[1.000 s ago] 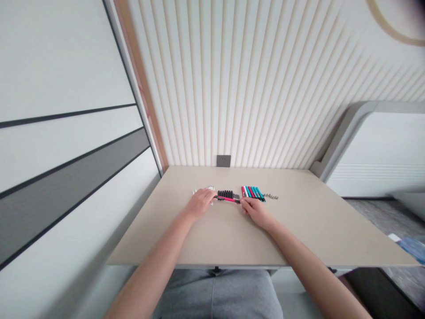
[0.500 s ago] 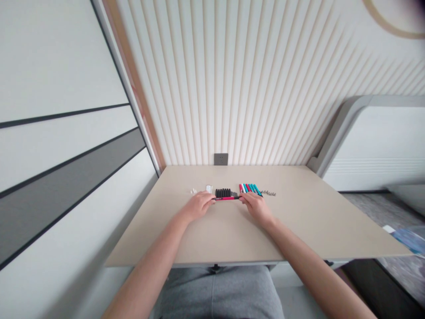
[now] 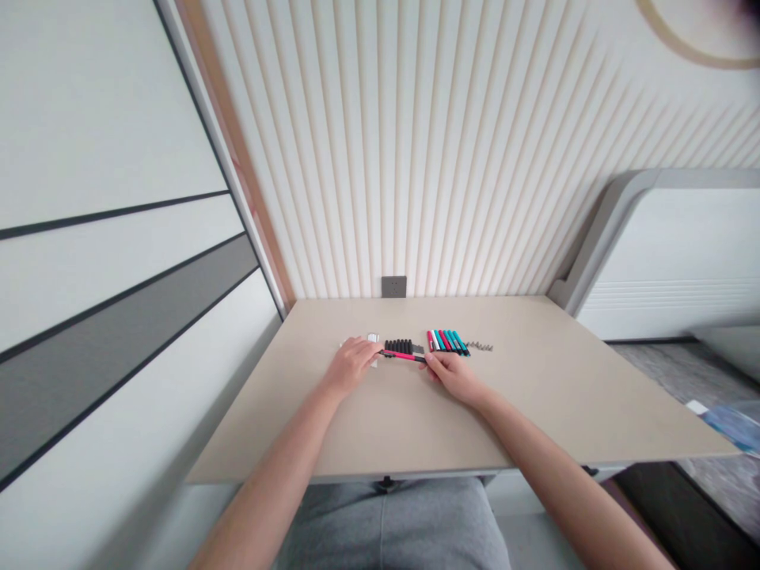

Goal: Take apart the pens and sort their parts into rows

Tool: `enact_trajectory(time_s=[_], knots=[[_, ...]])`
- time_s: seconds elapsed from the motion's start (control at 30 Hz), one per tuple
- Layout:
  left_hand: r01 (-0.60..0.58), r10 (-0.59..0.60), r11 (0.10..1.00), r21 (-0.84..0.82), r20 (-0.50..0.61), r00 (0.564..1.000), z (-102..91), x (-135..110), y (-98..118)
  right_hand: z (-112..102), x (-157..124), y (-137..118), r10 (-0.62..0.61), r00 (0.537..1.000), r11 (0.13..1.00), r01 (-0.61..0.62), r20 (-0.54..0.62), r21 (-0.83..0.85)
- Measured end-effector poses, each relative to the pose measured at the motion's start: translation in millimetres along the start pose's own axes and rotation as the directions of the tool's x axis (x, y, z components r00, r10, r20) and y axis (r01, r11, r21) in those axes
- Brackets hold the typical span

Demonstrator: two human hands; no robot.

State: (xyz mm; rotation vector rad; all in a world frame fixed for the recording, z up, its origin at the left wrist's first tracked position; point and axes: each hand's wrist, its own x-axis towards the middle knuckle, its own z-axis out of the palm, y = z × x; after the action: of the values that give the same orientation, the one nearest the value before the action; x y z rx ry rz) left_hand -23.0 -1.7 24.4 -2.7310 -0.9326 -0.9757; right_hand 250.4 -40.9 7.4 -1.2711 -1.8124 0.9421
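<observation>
Swung aslant, the pink marker (image 3: 402, 355) dips toward the right hand (image 3: 454, 378).

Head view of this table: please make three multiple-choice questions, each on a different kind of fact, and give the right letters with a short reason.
1. Where is the wall socket?
A) On the tabletop
B) On the wall above the table
C) On the floor

2. What colour is the pen between the left hand and right hand?
A) Pink
B) Green
C) White

3. How do the markers lie?
A) Upright in a cup
B) Scattered on the floor
C) Side by side on the table

1: B, it sits just above the far edge.
2: A, its barrel shows pink.
3: C, they form a row.
</observation>
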Motion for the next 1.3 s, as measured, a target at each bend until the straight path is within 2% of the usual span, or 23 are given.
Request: enact_trajectory(time_s=[0.1,0.23,0.53,0.6,0.67,0.83,0.97,1.2,1.3], knots=[[-0.020,0.020,1.000,-0.004,0.048,0.999,0.1,1.3,1.4,-5.4,0.4,-1.0,-0.033,0.998,0.997,0.029,-0.050,-0.069],[-0.009,0.010,1.000,-0.007,0.090,0.996,1.3,2.0,3.0,-10.1,0.6,-2.7,-0.137,0.984,0.973,0.113,-0.111,-0.202],[0.070,-0.066,0.995,-0.075,0.062,0.996,4.5,1.3,2.0,-8.8,3.7,3.4,-0.308,0.934,0.929,0.253,-0.181,-0.271],[0.075,-0.071,0.994,-0.081,0.048,0.996,5.3,1.2,1.6,-8.4,3.4,3.1,-0.293,0.934,0.936,0.235,-0.206,-0.263],[0.079,-0.077,0.993,-0.086,0.022,0.997,5.6,1.0,0.8,-7.4,2.8,2.4,-0.216,0.953,0.959,0.167,-0.214,-0.227],[0.079,-0.081,0.992,-0.094,-0.018,0.997,4.8,0.2,-0.4,-5.6,2.8,3.7,-0.013,0.992,0.997,0.003,-0.127,-0.077],[0.088,-0.089,0.992,-0.088,-0.005,0.996,4.8,0.3,0.4,-9.5,3.4,4.8,-0.053,0.993,0.998,0.049,-0.110,-0.039],[0.077,-0.074,0.993,-0.089,0.035,0.997,5.3,0.9,0.6,-10.7,3.1,5.7,-0.109,0.970,0.990,0.086,-0.219,-0.113],[0.087,-0.086,0.992,-0.092,0.017,0.996,5.0,1.1,0.3,-8.0,3.8,8.1,-0.112,0.969,0.989,0.087,-0.222,-0.117]])
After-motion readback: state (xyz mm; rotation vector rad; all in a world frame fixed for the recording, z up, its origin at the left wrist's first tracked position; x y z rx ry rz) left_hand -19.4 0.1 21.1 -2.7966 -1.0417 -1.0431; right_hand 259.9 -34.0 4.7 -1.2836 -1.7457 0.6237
